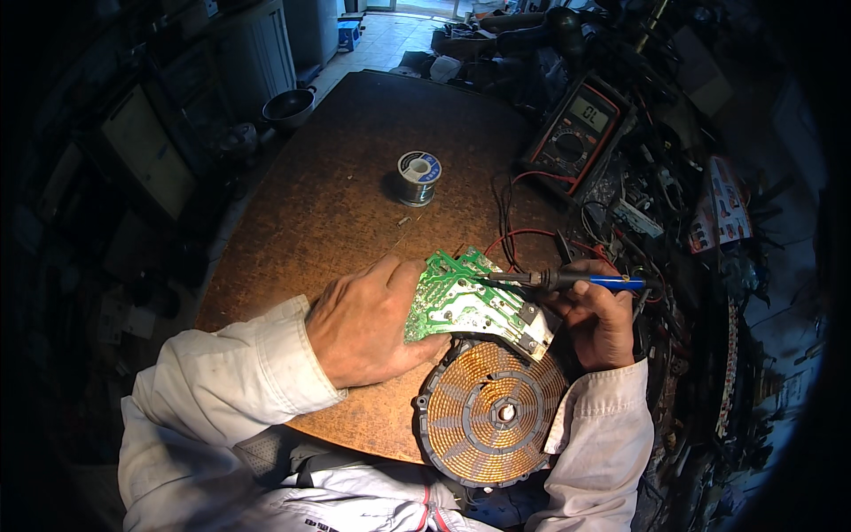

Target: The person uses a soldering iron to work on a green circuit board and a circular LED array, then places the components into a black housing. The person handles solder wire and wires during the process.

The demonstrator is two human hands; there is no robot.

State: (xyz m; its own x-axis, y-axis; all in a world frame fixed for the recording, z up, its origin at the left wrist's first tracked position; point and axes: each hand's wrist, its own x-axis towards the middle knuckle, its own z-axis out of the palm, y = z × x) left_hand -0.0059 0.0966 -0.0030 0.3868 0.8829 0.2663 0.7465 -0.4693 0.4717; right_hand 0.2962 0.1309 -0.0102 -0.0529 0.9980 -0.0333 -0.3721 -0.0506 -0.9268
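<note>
My left hand (372, 319) grips the left end of a green circuit board (465, 301), thumb along its lower edge and fingers behind it. The board is tilted, its soldered track side facing up. In my right hand (603, 319) is a soldering iron (612, 282) with a blue and black handle, held like a pen. Its tip points left over the upper part of the board; whether it touches cannot be made out. Just below the board, a round copper induction coil (496, 412) on a dark frame overhangs the table's near edge.
A spool of solder wire (418, 177) stands on the brown wooden table (310, 195). A small component (405, 220) lies before it. At the right, a multimeter (576, 133) with red and black leads leans against piled cables and parts. A dark pan (291, 106) sits beyond the table's left edge.
</note>
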